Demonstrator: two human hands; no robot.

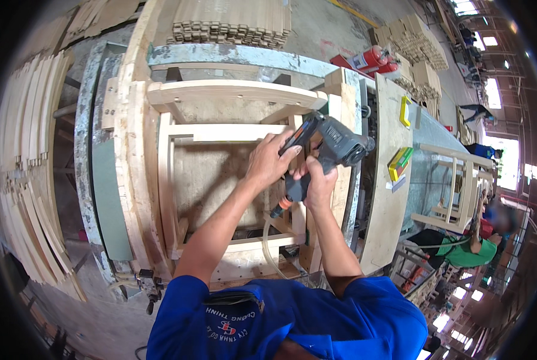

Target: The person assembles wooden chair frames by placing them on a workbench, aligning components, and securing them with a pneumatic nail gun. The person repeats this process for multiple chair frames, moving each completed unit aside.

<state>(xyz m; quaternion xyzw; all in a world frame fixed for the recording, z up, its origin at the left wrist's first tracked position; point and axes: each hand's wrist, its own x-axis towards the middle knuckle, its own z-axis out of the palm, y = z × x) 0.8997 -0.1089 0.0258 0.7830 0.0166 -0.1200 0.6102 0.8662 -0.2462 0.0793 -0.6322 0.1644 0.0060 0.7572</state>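
Observation:
A dark grey and black pneumatic nail gun (pixel 339 139) is held in both my hands over the right end of a pale wooden frame (pixel 238 93). My right hand (pixel 319 183) wraps round its grip. My left hand (pixel 268 159) holds the long black magazine, thumb over it; some of its fingers are hidden. From the orange fitting (pixel 285 203) below the grip, a pale air hose (pixel 267 243) runs down toward me. The frame, with its rails and curved far rail, lies flat between timber beams; its far right corner is partly behind the gun.
Timber strips (pixel 31 114) are stacked at left, more boards (pixel 232 21) at the far side. Red fire extinguishers (pixel 370 60) lie at the far right. A board (pixel 388 198) beside the bench carries a yellow-green box (pixel 399 163). A person in green (pixel 472 251) works at another frame (pixel 454 192).

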